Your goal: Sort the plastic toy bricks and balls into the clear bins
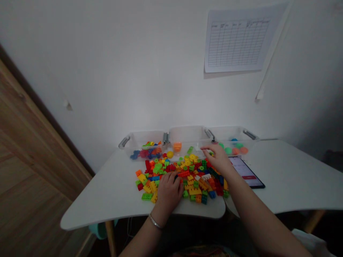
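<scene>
A heap of small plastic building bricks (187,175) in red, yellow, green, orange and blue lies on the white table (107,192). My left hand (169,191) rests on the near side of the heap with its fingers curled down into the bricks; what they grip is hidden. My right hand (218,157) reaches over the far right of the heap toward the middle clear bin (187,137), fingers bent together; I cannot make out anything in them.
Three clear plastic bins stand in a row against the wall: the left bin (142,141) holds mixed bricks, the right bin (233,134) holds green and orange round pieces. A tablet (246,173) lies right of the heap. A printed sheet (237,43) hangs on the wall.
</scene>
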